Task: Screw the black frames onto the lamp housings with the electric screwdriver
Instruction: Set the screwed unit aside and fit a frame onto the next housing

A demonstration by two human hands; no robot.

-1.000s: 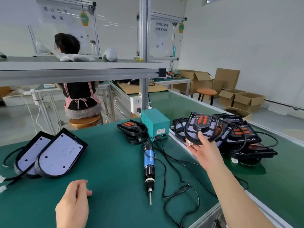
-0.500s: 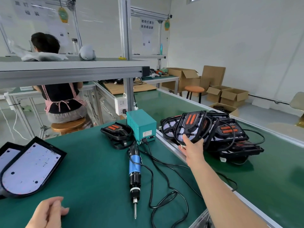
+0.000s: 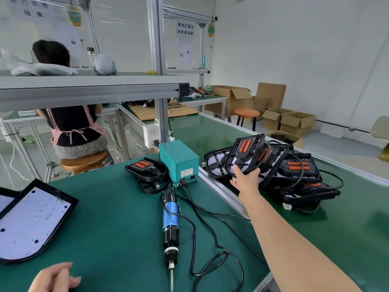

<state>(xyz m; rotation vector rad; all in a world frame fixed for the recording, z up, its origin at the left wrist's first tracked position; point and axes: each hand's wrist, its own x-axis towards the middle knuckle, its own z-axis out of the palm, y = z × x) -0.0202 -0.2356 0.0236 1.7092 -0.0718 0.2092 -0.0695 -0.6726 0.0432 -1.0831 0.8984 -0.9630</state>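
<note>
My right hand reaches out over the conveyor and grips the lower edge of a black lamp housing with orange strips, tilted up off a pile of similar housings. One more housing lies by the teal power box. The blue and black electric screwdriver lies on the green bench, bit toward me. Two finished lamps in black frames lie face up at the left. My left hand rests on the bench near the front edge, fingers loosely curled, holding nothing.
A teal power supply box stands behind the screwdriver, its black cables looping over the bench. An aluminium rail separates bench from conveyor. A shelf hangs overhead. Another person sits with their back to me at the left.
My view has swung to the right, so the finished lamps slid toward the left edge. My right hand has closed on the top housing and tipped it up from the pile.
</note>
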